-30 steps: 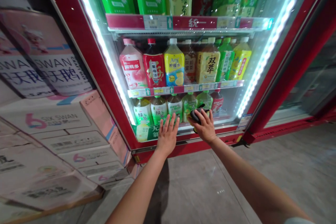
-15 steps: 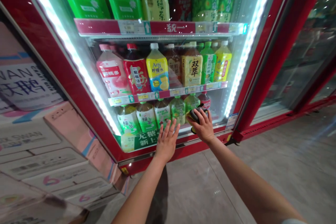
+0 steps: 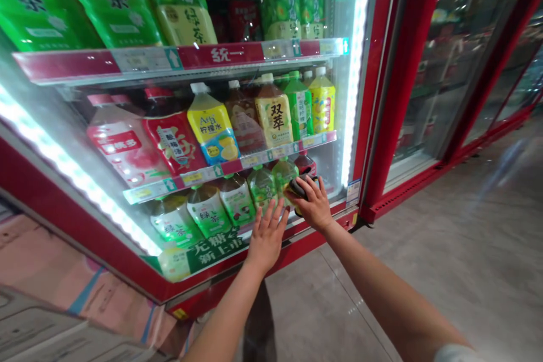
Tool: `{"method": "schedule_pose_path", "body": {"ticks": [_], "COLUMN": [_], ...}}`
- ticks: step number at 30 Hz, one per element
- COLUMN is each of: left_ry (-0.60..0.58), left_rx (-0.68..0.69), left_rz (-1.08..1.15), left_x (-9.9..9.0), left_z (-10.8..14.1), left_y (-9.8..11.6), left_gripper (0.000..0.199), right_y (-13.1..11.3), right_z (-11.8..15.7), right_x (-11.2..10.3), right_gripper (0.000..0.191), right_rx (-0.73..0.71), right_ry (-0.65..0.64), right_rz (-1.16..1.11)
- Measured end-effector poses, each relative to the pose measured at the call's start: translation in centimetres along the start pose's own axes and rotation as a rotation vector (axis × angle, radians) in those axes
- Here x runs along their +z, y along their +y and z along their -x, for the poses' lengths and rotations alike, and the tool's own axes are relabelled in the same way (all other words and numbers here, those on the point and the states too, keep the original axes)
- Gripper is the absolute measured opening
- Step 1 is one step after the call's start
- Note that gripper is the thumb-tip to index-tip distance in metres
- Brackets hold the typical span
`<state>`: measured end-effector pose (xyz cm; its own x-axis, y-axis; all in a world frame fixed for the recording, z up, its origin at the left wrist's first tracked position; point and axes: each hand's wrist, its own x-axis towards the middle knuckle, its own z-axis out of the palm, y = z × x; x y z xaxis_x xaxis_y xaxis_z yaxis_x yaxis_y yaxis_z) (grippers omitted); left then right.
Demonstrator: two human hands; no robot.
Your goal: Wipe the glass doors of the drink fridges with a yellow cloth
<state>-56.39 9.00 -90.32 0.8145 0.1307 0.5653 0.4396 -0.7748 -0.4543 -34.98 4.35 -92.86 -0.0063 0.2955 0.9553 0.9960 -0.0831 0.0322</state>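
My right hand (image 3: 316, 206) is closed over a small black tool with yellow edges (image 3: 298, 188), at the lower part of a lit drinks cooler's glass front. The tool's underside is hidden, and I cannot tell what kind it is. Just left of it, my left hand (image 3: 266, 242) is stretched out with its fingers spread and nothing in it. Its fingertips are at the glass, or very close, in front of a bottom-row green tea bottle (image 3: 233, 201). A green sign with white lettering (image 3: 214, 249) runs along the bottom of the pane, left of that hand.
Bottled drinks line several shelves, among them a yellow-and-blue lemon water bottle (image 3: 214, 130). The cooler's red frame (image 3: 309, 246) borders the glass. Pink and white cartons (image 3: 63, 283) are stacked at lower left. More red-framed coolers (image 3: 407, 124) stand to the right, above a grey tiled floor (image 3: 445, 226).
The view has turned right and closer, so the shelves appear larger and shifted left. Both hands keep nearly the same pose, the right still on the black tool.
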Motion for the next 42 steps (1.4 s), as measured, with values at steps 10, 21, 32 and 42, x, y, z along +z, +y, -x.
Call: {"method": "schedule_pose_path", "body": {"ticks": [10, 21, 32, 42], "left_ry": [0.002, -0.072, -0.065, -0.052], "left_rx": [0.065, 0.071, 0.136, 0.160], "left_rz": [0.046, 0.066, 0.066, 0.121], "left_x": [0.7, 1.6, 2.6, 3.9], "left_z": [-4.5, -6.9, -8.9, -10.4], "left_y": [-0.2, 1.3, 2.9, 4.1], "left_gripper": [0.082, 0.083, 0.081, 0.085], "right_y": [1.3, 5.0, 7.7, 9.7], "right_z": [0.7, 2.2, 2.8, 0.9], "right_x": [0.0, 0.3, 1.0, 1.9], "right_gripper": [0.055, 0.066, 0.061, 0.055], "right_rx": [0.325, 0.686, 0.902, 0.859], "right_ry": [0.065, 0.075, 0.156, 0.268], "right_rz": [-0.008, -0.013, -0.005, -0.134]}}
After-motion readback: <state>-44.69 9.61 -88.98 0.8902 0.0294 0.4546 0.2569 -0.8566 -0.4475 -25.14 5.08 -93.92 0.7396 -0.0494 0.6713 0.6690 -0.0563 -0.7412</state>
